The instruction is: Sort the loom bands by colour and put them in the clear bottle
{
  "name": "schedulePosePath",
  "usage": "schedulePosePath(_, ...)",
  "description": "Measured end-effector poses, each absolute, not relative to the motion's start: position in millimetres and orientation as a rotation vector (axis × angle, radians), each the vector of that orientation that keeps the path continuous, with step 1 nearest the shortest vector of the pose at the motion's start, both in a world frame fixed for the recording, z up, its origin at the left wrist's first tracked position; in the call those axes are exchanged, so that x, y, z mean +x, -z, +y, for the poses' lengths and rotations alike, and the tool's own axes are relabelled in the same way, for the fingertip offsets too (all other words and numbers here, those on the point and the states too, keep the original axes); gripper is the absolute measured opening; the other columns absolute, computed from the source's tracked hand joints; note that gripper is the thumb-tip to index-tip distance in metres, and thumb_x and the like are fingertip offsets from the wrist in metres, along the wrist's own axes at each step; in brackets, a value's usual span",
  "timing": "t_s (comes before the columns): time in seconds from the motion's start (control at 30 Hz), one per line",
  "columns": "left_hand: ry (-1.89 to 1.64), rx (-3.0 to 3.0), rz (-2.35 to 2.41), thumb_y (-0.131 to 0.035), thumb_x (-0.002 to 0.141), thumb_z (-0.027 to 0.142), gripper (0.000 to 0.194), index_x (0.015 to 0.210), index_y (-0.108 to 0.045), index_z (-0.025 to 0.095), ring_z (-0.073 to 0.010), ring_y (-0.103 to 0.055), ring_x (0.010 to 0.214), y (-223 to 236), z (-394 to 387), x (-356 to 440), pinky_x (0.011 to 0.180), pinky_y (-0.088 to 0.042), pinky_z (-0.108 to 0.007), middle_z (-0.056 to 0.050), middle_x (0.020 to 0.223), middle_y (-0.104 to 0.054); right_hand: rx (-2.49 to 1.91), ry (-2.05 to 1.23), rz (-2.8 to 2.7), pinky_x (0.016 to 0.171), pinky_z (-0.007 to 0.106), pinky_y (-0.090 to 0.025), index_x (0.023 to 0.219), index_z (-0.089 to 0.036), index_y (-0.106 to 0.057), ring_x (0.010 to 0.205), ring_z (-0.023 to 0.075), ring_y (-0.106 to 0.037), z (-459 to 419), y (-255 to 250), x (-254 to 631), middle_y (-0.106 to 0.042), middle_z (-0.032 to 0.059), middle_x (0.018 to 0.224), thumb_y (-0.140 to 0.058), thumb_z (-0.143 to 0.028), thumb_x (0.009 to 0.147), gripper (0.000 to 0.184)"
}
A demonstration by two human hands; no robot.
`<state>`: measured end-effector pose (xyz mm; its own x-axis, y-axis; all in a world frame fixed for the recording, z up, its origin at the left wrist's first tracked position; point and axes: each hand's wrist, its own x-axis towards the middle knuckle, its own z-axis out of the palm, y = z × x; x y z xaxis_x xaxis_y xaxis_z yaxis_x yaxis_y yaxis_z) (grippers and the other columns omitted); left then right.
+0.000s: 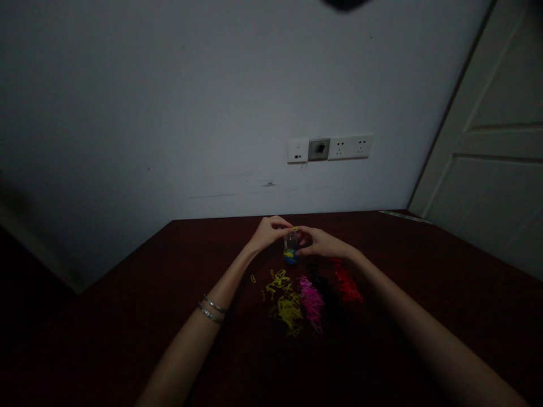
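Observation:
A small clear jar [291, 242] stands upright on the dark table, holding blue pieces at the bottom with yellow ones above. My left hand [271, 229] is closed in a pinch at the jar's mouth, on a small yellow loop [295, 229] shaped like a paper clip. From the other side, my right hand [320, 243] grips the jar, its index finger near the rim. In front of the jar lie a yellow pile [289, 311] of similar loops, a pink pile [311, 302], a black pile [324, 288] and a red pile [347, 282].
Several yellow loops [278, 280] lie scattered at the left of the piles. The dark red table [203, 243] meets a pale wall [212, 113] with sockets [350, 147]. A white panelled door [492, 158] is at the right. The light is dim.

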<state>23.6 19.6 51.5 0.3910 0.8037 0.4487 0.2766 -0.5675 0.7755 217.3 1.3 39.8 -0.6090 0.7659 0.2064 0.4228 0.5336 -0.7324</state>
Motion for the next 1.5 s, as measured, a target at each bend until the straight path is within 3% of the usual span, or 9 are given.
schedulePosePath(0.33, -1.136, 2.021, 0.955, -0.065, 0.066, 0.029, 0.021, 0.079, -0.069, 0.013, -0.0137, -0.057, 0.072, -50.0, 20.8, 23.9, 0.066, -0.044, -0.026, -0.007, 0.081, -0.064, -0.973, -0.932, -2.211, 0.071, 0.028, -0.044, 0.122, -0.014, -0.044, 0.081, 0.0157, -0.050, 5.8, -34.7, 217.8, -0.053, 0.0078, 0.096, -0.067, -0.025, 0.060, 0.067)
schedulePosePath(0.53, -1.181, 2.031, 0.964, -0.059, 0.071, 0.026, 0.018, 0.072, -0.069, 0.012, -0.0136, -0.058, 0.072, -52.2, 18.5, 25.2, 0.067, -0.044, -0.026, -0.007, 0.079, -0.065, -1.002, -0.911, -2.209, 0.071, 0.030, -0.044, 0.124, -0.014, -0.043, 0.080, 0.0154, -0.051, 2.9, -37.6, 218.0, -0.053, 0.0077, 0.096, -0.067, -0.025, 0.061, 0.068)
schedulePosePath(0.9, -1.206, 1.941, 0.965, -0.065, 0.064, 0.027, 0.021, 0.078, -0.068, 0.010, -0.0133, -0.057, 0.067, -50.4, 18.7, 28.3, 0.062, -0.043, -0.025, -0.007, 0.075, -0.066, -1.027, -0.822, -2.260, 0.069, 0.027, -0.045, 0.121, -0.014, -0.046, 0.080, 0.0146, -0.054, 3.8, -41.1, 221.9, -0.057, 0.0096, 0.101, -0.066, -0.028, 0.064, 0.063)
schedulePosePath(1.0, -1.275, 1.883, 0.999, -0.064, 0.065, 0.028, 0.024, 0.081, -0.068, 0.011, -0.0135, -0.057, 0.068, -51.5, 20.5, 27.5, 0.062, -0.043, -0.024, -0.007, 0.077, -0.067, -1.110, -0.681, -2.302, 0.067, 0.026, -0.044, 0.111, -0.013, -0.055, 0.078, 0.0151, -0.055, -0.9, -55.8, 228.9, -0.061, 0.0091, 0.096, -0.064, -0.028, 0.064, 0.050)
schedulePosePath(1.13, -1.415, 1.776, 1.056, -0.064, 0.064, 0.032, 0.027, 0.081, -0.069, 0.011, -0.0145, -0.058, 0.070, -54.3, 24.9, 20.9, 0.063, -0.043, -0.024, -0.008, 0.079, -0.067, -1.257, -0.483, -2.415, 0.057, 0.024, -0.040, 0.084, -0.012, -0.066, 0.062, 0.0135, -0.055, -19.0, -83.8, 233.3, -0.064, 0.0052, 0.072, -0.059, -0.023, 0.066, 0.022)
schedulePosePath(1.2, -1.430, 1.738, 1.090, -0.064, 0.064, 0.033, 0.028, 0.081, -0.069, 0.011, -0.0143, -0.057, 0.067, -53.9, 27.8, 14.9, 0.061, -0.042, -0.024, -0.007, 0.074, -0.067, -1.239, -0.465, -2.466, 0.053, 0.023, -0.038, 0.078, -0.013, -0.067, 0.058, 0.0122, -0.053, -31.9, -93.9, 227.5, -0.064, 0.0037, 0.067, -0.055, -0.019, 0.067, 0.017)
schedulePosePath(1.37, -1.426, 1.637, 1.188, -0.065, 0.063, 0.033, 0.029, 0.080, -0.069, 0.010, -0.0113, -0.053, 0.055, -41.7, 37.3, -5.3, 0.051, -0.038, -0.021, -0.005, 0.064, -0.065, -1.043, -0.612, -2.657, 0.053, 0.021, -0.038, 0.084, -0.014, -0.068, 0.058, 0.0108, -0.055, -55.4, -88.2, 191.8, -0.066, 0.0037, 0.071, -0.052, -0.013, 0.065, 0.025)
schedulePosePath(1.5, -1.372, 1.574, 1.276, -0.063, 0.063, 0.029, 0.026, 0.078, -0.068, 0.008, -0.0077, -0.046, 0.046, -21.1, 47.5, -23.7, 0.044, -0.032, -0.019, -0.004, 0.058, -0.062, -0.981, -0.506, -2.808, 0.058, 0.021, -0.040, 0.095, -0.016, -0.066, 0.065, 0.0131, -0.058, -58.6, -62.4, 163.8, -0.066, 0.0052, 0.079, -0.051, -0.013, 0.068, 0.031)
